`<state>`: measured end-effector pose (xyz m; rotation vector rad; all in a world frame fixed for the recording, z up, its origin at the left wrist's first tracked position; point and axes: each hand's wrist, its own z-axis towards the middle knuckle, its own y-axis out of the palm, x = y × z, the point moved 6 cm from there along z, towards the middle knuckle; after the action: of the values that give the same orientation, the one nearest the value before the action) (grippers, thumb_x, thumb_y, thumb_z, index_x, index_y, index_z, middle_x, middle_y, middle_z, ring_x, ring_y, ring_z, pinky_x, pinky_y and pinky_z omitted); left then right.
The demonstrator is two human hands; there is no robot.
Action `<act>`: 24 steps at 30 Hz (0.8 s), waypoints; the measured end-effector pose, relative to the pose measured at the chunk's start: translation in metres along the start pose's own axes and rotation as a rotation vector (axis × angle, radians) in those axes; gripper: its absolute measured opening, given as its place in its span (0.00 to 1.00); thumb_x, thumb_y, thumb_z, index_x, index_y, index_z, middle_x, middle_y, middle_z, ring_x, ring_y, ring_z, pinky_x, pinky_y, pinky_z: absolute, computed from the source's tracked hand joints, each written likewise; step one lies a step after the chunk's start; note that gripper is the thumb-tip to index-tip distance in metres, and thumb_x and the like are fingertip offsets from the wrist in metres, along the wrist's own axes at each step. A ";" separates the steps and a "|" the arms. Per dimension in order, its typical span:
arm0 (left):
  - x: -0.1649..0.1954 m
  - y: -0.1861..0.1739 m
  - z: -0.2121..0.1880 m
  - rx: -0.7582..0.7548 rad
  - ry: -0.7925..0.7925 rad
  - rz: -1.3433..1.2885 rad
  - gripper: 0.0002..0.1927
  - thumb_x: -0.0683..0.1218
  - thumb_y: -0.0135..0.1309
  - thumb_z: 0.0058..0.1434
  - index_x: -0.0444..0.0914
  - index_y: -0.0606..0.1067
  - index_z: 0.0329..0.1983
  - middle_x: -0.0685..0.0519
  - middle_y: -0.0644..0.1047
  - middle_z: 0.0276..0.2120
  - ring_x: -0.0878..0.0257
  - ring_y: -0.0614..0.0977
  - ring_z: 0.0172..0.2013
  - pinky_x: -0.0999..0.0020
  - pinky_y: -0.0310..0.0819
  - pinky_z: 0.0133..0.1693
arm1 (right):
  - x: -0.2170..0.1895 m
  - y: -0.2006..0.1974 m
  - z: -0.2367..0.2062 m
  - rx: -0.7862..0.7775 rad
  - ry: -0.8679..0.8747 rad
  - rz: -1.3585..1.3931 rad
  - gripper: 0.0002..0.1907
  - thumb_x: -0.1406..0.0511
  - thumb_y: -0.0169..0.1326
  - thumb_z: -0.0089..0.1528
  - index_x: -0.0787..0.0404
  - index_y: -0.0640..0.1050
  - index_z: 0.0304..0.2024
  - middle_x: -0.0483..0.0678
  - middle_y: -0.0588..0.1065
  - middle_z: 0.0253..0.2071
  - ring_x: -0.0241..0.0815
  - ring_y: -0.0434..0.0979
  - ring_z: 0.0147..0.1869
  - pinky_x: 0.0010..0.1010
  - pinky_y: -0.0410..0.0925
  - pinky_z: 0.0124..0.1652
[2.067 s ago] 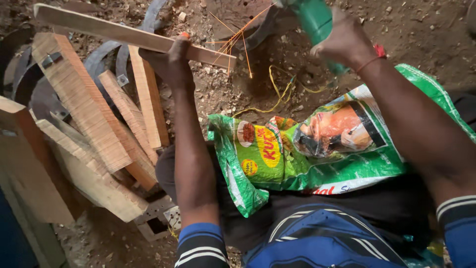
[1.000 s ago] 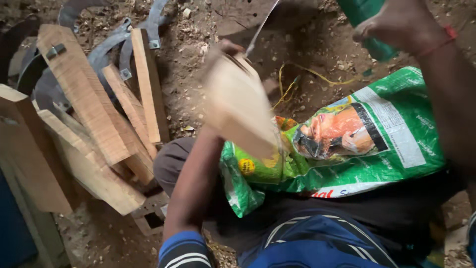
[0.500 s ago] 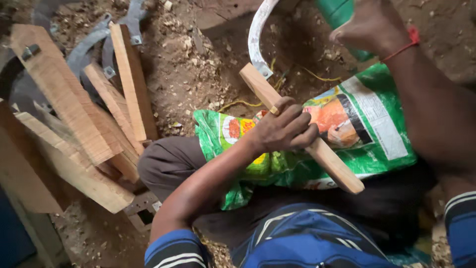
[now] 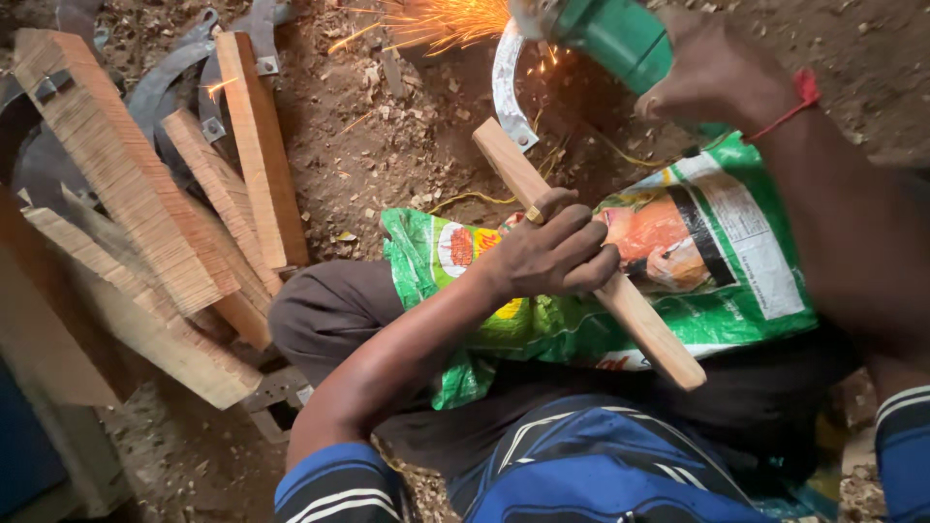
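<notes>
— Dirt ground [image 4: 387, 165] strewn with wood chips, yes? What lies at its left edge?

— Stacked wooden planks [image 4: 126, 184] with curved metal blades among them.

— And the hands?

— Left hand [image 4: 552, 257] is clenched around a wooden handle [image 4: 649, 334] bearing a curved blade [image 4: 506, 87], over a green printed sack [image 4: 717, 281] on the lap. Right hand [image 4: 712, 73] grasps a green grinder [image 4: 610, 39] at the top edge, sparks [image 4: 436, 19] flying off the blade.
</notes>
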<state>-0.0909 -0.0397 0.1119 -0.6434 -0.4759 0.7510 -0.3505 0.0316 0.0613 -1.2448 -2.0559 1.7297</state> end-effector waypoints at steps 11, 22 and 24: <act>0.005 0.006 -0.006 -0.018 -0.004 0.027 0.22 0.48 0.60 0.63 0.42 0.63 0.55 0.48 0.72 0.45 0.50 0.77 0.45 0.49 0.72 0.52 | -0.024 -0.004 -0.023 -0.272 -0.024 0.171 0.26 0.68 0.62 0.47 0.57 0.78 0.49 0.57 0.81 0.35 0.53 0.83 0.37 0.47 0.74 0.37; 0.005 0.006 -0.008 -0.021 -0.003 0.045 0.20 0.48 0.59 0.66 0.43 0.64 0.54 0.49 0.72 0.45 0.52 0.78 0.46 0.51 0.72 0.50 | -0.026 0.012 -0.010 -0.012 -0.354 0.121 0.34 0.66 0.68 0.40 0.64 0.74 0.50 0.61 0.79 0.38 0.60 0.80 0.42 0.49 0.72 0.46; 0.004 0.006 -0.007 -0.036 -0.005 0.024 0.20 0.49 0.59 0.66 0.42 0.64 0.54 0.49 0.72 0.44 0.52 0.77 0.45 0.50 0.73 0.50 | -0.013 0.018 -0.003 -0.051 -0.132 0.156 0.34 0.65 0.69 0.44 0.65 0.73 0.52 0.64 0.78 0.42 0.60 0.80 0.44 0.48 0.73 0.41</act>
<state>-0.0868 -0.0363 0.1038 -0.6824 -0.4877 0.7679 -0.3318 0.0246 0.0510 -1.3739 -2.1394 1.8851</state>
